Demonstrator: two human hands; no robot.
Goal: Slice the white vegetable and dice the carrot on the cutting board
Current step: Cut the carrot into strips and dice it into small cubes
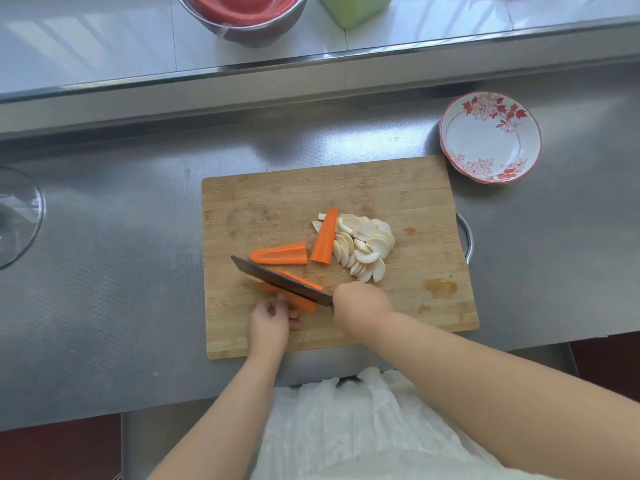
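Note:
On the wooden cutting board point(398, 188) lies a pile of white vegetable slices point(363, 247) right of centre. Two orange carrot pieces rest apart: one flat point(280, 253), one leaning beside the slices point(325, 240). A third carrot piece point(298, 292) lies near the board's front, with the dark knife point(277, 280) blade lengthwise across it. My right hand point(360, 306) grips the knife handle, which it hides. My left hand point(272, 320) presses its fingertips on the near side of that carrot piece.
A white plate with red flowers point(490, 136) sits off the board's far right corner. A steel bowl with red contents point(242, 19) and a green container point(353, 8) stand on the raised shelf. A glass lid point(17, 216) lies far left. White plastic point(363, 427) hangs below the counter edge.

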